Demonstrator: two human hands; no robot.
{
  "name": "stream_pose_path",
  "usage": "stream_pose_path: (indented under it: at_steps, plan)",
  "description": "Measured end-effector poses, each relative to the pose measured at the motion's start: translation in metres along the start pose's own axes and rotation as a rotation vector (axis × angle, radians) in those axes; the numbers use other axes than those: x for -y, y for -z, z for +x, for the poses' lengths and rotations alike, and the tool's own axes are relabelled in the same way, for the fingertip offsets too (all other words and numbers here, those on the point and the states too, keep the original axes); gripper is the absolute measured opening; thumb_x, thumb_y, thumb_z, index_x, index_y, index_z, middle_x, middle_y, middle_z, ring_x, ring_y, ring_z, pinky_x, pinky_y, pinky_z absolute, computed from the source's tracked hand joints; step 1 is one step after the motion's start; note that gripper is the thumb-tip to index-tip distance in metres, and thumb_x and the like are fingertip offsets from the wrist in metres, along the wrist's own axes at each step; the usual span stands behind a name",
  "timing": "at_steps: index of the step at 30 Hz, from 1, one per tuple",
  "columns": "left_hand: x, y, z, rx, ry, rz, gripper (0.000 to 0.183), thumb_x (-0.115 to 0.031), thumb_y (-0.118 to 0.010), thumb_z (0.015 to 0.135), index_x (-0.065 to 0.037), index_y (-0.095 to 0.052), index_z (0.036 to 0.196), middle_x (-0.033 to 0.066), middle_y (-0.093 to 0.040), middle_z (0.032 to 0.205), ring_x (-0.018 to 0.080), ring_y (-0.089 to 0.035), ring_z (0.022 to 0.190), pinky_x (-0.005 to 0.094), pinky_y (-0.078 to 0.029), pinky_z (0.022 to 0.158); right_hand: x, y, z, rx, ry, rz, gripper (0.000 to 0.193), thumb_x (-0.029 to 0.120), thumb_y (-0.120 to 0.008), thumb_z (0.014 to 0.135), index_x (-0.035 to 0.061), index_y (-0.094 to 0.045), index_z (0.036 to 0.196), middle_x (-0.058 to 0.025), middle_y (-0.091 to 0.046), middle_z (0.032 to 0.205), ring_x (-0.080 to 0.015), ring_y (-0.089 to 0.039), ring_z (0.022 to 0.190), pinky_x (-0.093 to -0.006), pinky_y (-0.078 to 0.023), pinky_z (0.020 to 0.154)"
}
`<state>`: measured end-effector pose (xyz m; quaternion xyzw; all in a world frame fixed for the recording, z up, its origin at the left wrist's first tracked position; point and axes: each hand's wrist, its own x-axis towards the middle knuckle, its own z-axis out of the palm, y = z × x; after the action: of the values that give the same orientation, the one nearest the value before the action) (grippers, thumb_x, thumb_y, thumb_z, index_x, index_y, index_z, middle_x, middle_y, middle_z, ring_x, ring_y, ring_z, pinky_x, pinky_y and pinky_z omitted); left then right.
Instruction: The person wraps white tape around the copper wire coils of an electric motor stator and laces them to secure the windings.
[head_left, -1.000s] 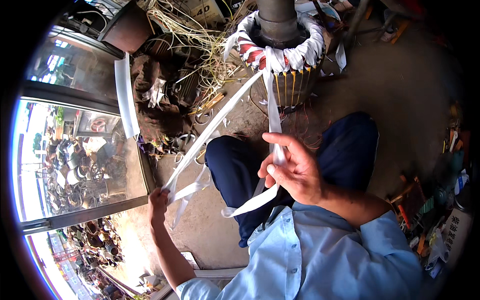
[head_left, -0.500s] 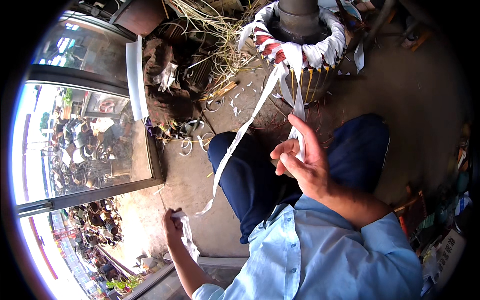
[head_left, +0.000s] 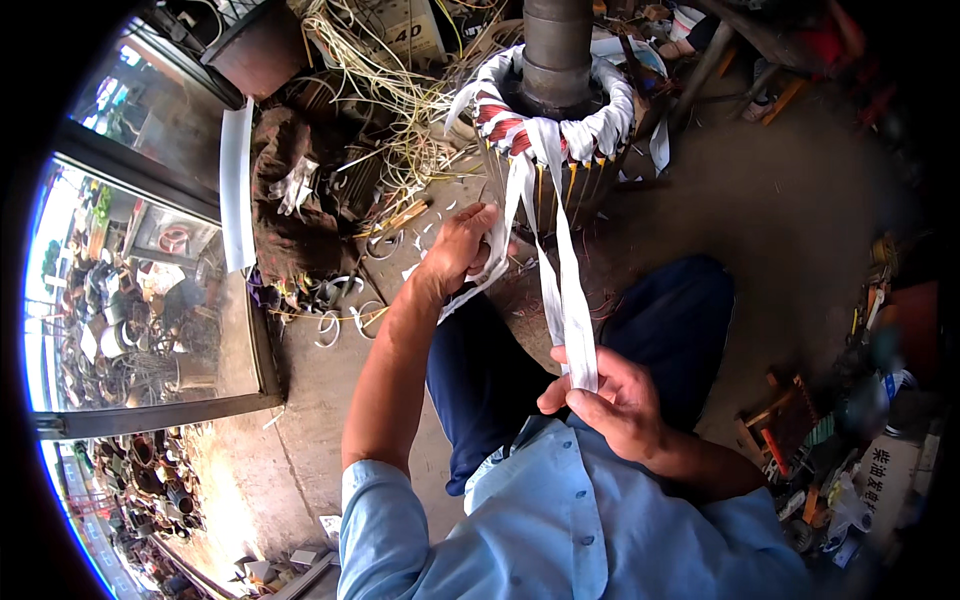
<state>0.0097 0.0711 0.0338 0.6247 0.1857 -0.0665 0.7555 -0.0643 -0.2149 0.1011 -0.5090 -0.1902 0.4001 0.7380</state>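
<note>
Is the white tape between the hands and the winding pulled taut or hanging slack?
Taut: the white tape runs in straight lines from the winding to the right hand and left hand, without sagging.

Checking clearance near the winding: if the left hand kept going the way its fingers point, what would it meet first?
Probably the tape-wrapped stator coil. The left hand, closed on a white tape strip, points up and right toward it; depth is unclear.

This is a cluttered repair workshop, open to the street. A motor stator (head_left: pixel 555 130) with copper windings bound in white cloth tape stands on a stained concrete floor (head_left: pixel 760 210). Tangled wire scraps (head_left: pixel 390 90) and offcuts litter the ground, tools and boxes (head_left: pixel 850 440) line one side, and a glass shopfront (head_left: pixel 130 300) shows stacked metal parts outside.
</note>
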Motion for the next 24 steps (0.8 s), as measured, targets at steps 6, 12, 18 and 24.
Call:
stream_pose_path:
  at_steps: [6,12,18,24]
  plan:
    - [-0.004,0.027,-0.076,-0.04,-0.174,0.217,0.032,-0.033,-0.069,0.092,-0.004,-0.065,0.078,-0.0073,-0.041,0.062,0.0046,-0.033,0.057,0.0246,-0.025,0.051,0.029,-0.007,-0.001,0.16,0.117,-0.18,0.051,0.006,-0.058,0.09,-0.0076,-0.04,0.136,-0.0147,-0.068,0.1,-0.0189,-0.067,0.094,-0.034,-0.051,0.09]
    - [0.048,0.104,-0.183,-0.342,-0.172,0.375,0.03,-0.024,-0.069,0.091,-0.006,-0.056,0.071,-0.008,-0.037,0.063,0.0045,-0.032,0.059,0.026,-0.026,0.052,0.088,-0.016,0.051,0.196,0.4,-0.173,0.066,0.023,-0.059,0.09,-0.0103,-0.032,0.14,-0.0205,-0.064,0.092,-0.0262,-0.065,0.084,-0.0379,-0.052,0.081]
    - [0.117,0.13,-0.249,-0.495,-0.002,0.143,0.028,-0.027,-0.068,0.091,-0.006,-0.059,0.074,-0.0098,-0.037,0.061,0.0025,-0.029,0.056,0.0239,-0.022,0.049,0.146,0.017,0.143,0.117,0.455,-0.274,0.047,0.013,-0.051,0.095,-0.0066,-0.042,0.137,-0.0131,-0.064,0.099,-0.022,-0.062,0.091,-0.0373,-0.049,0.087]
    - [0.16,0.126,-0.283,-0.6,0.104,0.016,0.027,-0.028,-0.067,0.091,-0.005,-0.063,0.078,-0.0091,-0.038,0.056,0.0023,-0.029,0.048,0.0241,-0.02,0.043,0.175,0.032,0.196,-0.011,0.483,-0.823,0.038,0.008,-0.059,0.091,-0.0012,-0.052,0.128,-0.0023,-0.06,0.095,-0.0132,-0.058,0.085,-0.0308,-0.048,0.085]
